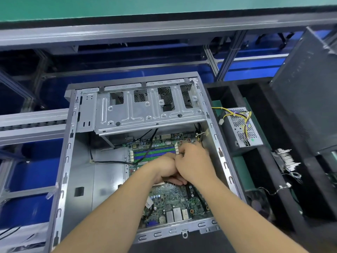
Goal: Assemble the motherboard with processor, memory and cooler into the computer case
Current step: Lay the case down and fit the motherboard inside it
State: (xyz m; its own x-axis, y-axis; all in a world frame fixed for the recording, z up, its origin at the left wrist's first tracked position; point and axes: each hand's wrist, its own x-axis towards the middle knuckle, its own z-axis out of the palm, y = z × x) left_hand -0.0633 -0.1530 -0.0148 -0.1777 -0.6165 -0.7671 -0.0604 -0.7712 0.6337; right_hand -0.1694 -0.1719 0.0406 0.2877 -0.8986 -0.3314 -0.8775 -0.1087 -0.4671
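An open grey computer case [65, 161] lies flat in front of me. The green motherboard [169, 199] sits inside it, right of centre, with green and blue memory slots [153, 152] at its far end. My left hand [165, 169] lies over the middle of the board with its fingers curled down onto it; what is beneath is hidden. My right hand [195, 161] is just beside it, fingers curled and pinching something small near the white latches [176, 148] at the slots' right end. Neither processor nor cooler can be made out.
A silver drive cage [145, 110] spans the far end of the case. A black cable [109, 162] runs across the case floor. To the right stand a power supply [240, 128] with coloured wires, a finned heatsink [287, 158] and a dark panel [308, 92].
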